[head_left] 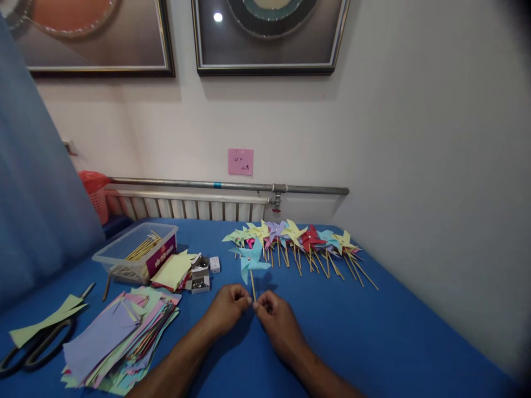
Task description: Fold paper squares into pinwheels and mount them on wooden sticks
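- On my head view, the light-blue pinwheel [251, 260] is right in the middle, head up, with the finished row behind it and the two hands below.
- Its thin stick [253, 284] runs down from the paper blades, leaning only slightly, and its lower end sits at the fingertips.
- Right hand [280, 326]: I see thumb and fingers pinched together on that lower end, so the grip is closed on the pinwheel.
- Left hand [228, 307]: fingers curled, tips just beside the same end of the stick; I can't tell from here whether they grip it or merely touch.
- Beyond, I have a row of pinwheels [312, 237] in yellow, green, purple, red and blue, overlapping along the far side of the blue table [352, 337], most sticks pointing back towards me.
- Over on the left, a clear plastic box [162, 257] holds loose sticks [143, 247], with a small paper pile [172, 272] just beside it.
- Next to that pile, small open boxes [201, 284] hold shiny metal bits.
- Nearer me, a big stack of coloured paper [102, 334] spreads out; farther left, scissors [40, 338] lie partly under a yellow-green paper strip [52, 320].
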Demonstrator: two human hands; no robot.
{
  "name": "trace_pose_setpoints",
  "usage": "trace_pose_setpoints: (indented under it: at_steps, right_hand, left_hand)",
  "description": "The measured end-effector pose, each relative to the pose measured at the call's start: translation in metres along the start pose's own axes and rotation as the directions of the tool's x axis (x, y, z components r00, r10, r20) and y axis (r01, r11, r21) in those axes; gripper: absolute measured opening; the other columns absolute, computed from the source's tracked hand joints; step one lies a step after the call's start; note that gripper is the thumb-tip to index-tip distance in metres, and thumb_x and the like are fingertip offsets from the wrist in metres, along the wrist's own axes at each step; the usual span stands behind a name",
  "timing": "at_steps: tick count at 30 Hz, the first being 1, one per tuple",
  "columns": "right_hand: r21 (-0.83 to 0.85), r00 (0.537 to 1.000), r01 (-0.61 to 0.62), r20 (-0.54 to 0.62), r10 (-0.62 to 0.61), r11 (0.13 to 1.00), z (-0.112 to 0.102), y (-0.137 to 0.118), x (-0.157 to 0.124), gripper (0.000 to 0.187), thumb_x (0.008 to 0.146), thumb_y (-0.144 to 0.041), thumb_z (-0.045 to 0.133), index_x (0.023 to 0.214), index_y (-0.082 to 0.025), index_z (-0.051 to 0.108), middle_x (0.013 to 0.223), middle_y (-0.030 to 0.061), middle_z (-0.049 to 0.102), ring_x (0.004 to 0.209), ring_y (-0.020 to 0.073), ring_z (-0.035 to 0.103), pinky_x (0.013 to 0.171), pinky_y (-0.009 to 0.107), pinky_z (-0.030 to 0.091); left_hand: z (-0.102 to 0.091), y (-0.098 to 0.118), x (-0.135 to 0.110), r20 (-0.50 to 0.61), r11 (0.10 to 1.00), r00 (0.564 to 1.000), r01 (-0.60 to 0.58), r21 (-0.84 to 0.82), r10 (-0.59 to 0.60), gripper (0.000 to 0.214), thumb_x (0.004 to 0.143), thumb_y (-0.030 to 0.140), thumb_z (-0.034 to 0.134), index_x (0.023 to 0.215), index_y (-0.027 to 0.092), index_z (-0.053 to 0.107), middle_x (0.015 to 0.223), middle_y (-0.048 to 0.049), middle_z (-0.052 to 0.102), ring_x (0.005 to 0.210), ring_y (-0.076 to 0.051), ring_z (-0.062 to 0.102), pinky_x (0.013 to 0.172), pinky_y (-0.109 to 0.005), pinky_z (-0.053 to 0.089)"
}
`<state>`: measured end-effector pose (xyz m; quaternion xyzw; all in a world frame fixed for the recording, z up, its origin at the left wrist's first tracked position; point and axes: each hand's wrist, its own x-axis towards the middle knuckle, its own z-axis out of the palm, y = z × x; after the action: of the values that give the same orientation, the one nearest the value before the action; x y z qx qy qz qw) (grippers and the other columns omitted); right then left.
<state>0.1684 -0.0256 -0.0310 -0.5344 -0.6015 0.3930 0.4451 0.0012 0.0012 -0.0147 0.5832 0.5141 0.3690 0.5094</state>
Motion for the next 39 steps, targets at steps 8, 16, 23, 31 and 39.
trace_pose_setpoints:
  at_steps: [8,16,23,31,39]
  right_hand:
    - [-0.165,0.998,-0.002,-0.055,-0.007,0.986,-0.01,0.0,0.015,0.015,0.085,-0.029,0.068,0.071,-0.024,0.066,0.059,-0.0036,0.063,0.058,0.0171,0.056,0.059,0.028,0.036]
    - [-0.386,0.98,-0.084,-0.201,0.005,0.919,-0.047,-0.001,0.075,0.021,0.089,-0.022,0.066,0.068,-0.023,0.067,0.064,0.0017,0.069,0.066,0.0211,0.064,0.064,0.029,0.035]
    - [-0.575,0.97,-0.168,-0.241,0.031,0.801,-0.054,-0.012,0.115,0.021,0.097,-0.023,0.063,0.083,-0.019,0.077,0.086,0.0091,0.081,0.084,0.0221,0.071,0.067,0.028,0.033]
    - [-0.703,0.971,-0.215,-0.226,0.073,0.678,-0.035,-0.023,0.133,0.027,0.103,-0.027,0.058,0.103,-0.018,0.083,0.108,0.0159,0.086,0.102,0.0264,0.078,0.075,0.029,0.043]
    - [-0.742,0.969,-0.239,-0.228,0.1,0.627,-0.024,-0.02,0.137,0.03,0.104,-0.027,0.055,0.11,-0.019,0.084,0.115,0.0178,0.085,0.11,0.0289,0.079,0.082,0.03,0.05]
  left_hand:
    - [0.0,0.002,-0.014,0.03,0.788,0.978,-0.184,0.588,0.206,0.013,0.087,0.018,0.062,0.076,0.019,0.068,0.082,-0.0055,0.074,0.078,-0.02,0.062,0.069,-0.03,0.029]
    - [0.0,0.01,-0.018,0.095,0.732,0.98,-0.194,0.653,0.174,0.016,0.091,0.018,0.059,0.084,0.019,0.073,0.096,-0.0105,0.079,0.091,-0.025,0.069,0.075,-0.032,0.034]
    - [0.0,0.011,-0.018,0.091,0.674,0.985,-0.166,0.72,0.145,0.016,0.094,0.019,0.06,0.09,0.021,0.076,0.101,-0.0054,0.081,0.096,-0.021,0.071,0.078,-0.03,0.039]
    - [0.0,0.008,-0.018,0.102,0.659,0.985,-0.171,0.733,0.142,0.017,0.094,0.02,0.06,0.092,0.022,0.076,0.102,-0.0038,0.081,0.097,-0.02,0.072,0.079,-0.029,0.041]
    - [0.001,0.01,-0.018,0.113,0.653,0.984,-0.175,0.737,0.137,0.018,0.093,0.022,0.059,0.094,0.022,0.077,0.104,-0.0048,0.081,0.098,-0.022,0.071,0.08,-0.031,0.042]
